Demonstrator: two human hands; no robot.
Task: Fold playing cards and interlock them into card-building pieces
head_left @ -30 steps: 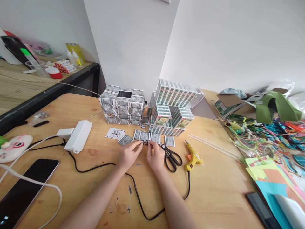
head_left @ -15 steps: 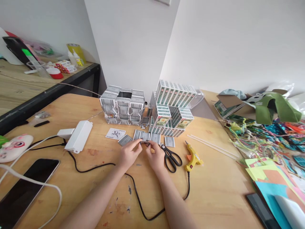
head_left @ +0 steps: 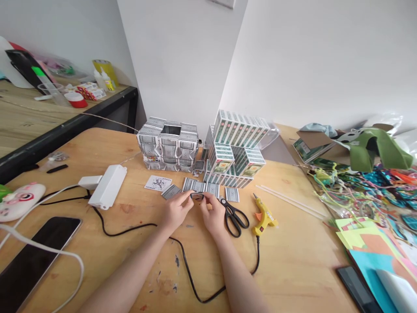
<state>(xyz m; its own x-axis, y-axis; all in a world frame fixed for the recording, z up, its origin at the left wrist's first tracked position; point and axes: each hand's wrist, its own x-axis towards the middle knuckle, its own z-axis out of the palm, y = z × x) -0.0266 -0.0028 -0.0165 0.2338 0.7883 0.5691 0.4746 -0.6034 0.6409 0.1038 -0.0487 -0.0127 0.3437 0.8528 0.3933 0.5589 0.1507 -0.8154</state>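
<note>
Between both sets of fingertips is a playing card (head_left: 196, 194), seen nearly edge-on and slightly curved. My left hand (head_left: 177, 210) pinches its left end, and my right hand (head_left: 213, 214) pinches its right end. Just beyond lie several patterned cards (head_left: 213, 189) and one card (head_left: 232, 194) set apart to the right. A white card with a figure (head_left: 158, 183) lies to the left. Black-handled scissors (head_left: 235, 218) rest beside my right hand, with a yellow glue gun (head_left: 264, 216) farther right. Behind the cards stands a box-like structure of folded cards (head_left: 171, 145) with an opening on top.
Stacked card boxes (head_left: 239, 130) stand at the back centre. A black cord (head_left: 185, 261) loops under my forearms. A white power adapter (head_left: 108, 187) and a phone (head_left: 39, 261) are at left. Glue sticks (head_left: 289, 201), coloured paper (head_left: 371, 243) and tangled cords (head_left: 345, 191) occupy the right.
The card in my fingers has turned slightly and shows more of its curved edge. Both hands stay in nearly the same place, and the view has shifted slightly.
</note>
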